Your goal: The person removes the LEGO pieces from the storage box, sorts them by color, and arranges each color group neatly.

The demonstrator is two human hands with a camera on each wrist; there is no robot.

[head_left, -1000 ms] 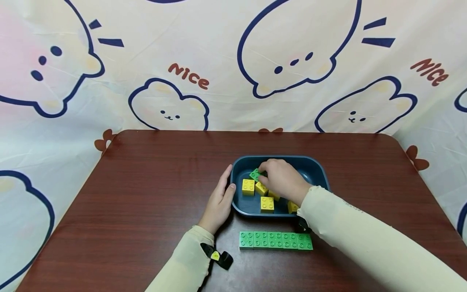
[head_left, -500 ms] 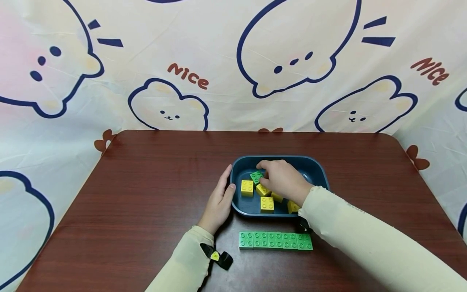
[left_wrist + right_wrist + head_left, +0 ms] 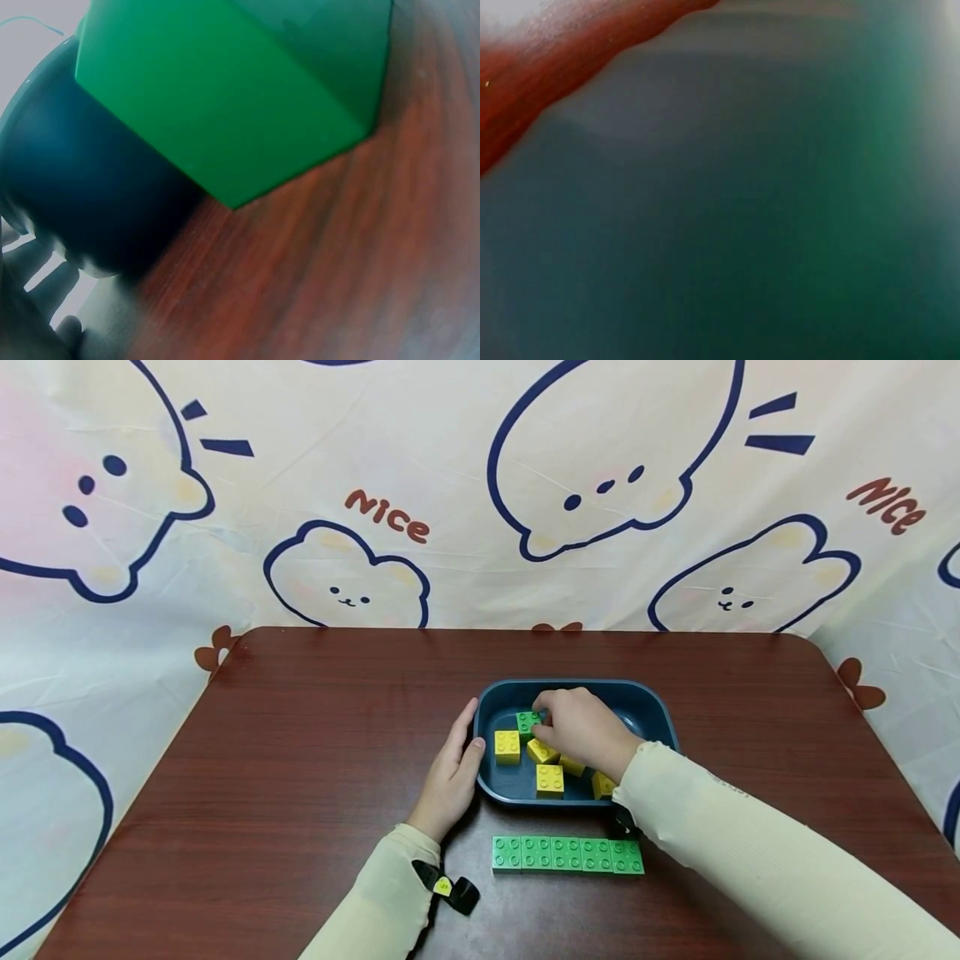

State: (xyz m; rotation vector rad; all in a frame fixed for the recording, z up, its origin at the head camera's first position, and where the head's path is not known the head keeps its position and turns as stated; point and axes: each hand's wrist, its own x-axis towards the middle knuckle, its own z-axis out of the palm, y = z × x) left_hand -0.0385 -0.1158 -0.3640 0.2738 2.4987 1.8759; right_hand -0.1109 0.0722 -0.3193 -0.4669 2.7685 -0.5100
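Observation:
In the head view my right hand [image 3: 585, 731] reaches into a dark blue tray [image 3: 652, 710]. Its thumb and index finger pinch the right side of a green toy brick [image 3: 527, 723], partly covered by the fingers. Against the tray's left wall rests my left hand [image 3: 447, 777], fingers straight. Around the green brick lie several yellow bricks [image 3: 507, 747], some partly behind the right hand. Just in front of the tray stands a row of green bricks [image 3: 567, 854] set side by side; one large green brick face [image 3: 225, 97] fills the upper left wrist view. The right wrist view is too blurred to read.
The brown wooden table [image 3: 300, 760] carries the tray and the row. A cloth printed with cartoon animals [image 3: 450, 460] hangs behind and at the sides. A black wrist camera [image 3: 461, 896] sits at the left cuff, close to the row's left end.
The green brick in the tray has turned square to the view at my right fingertips. The yellow bricks near it have shifted slightly. My left hand and the green row stay put.

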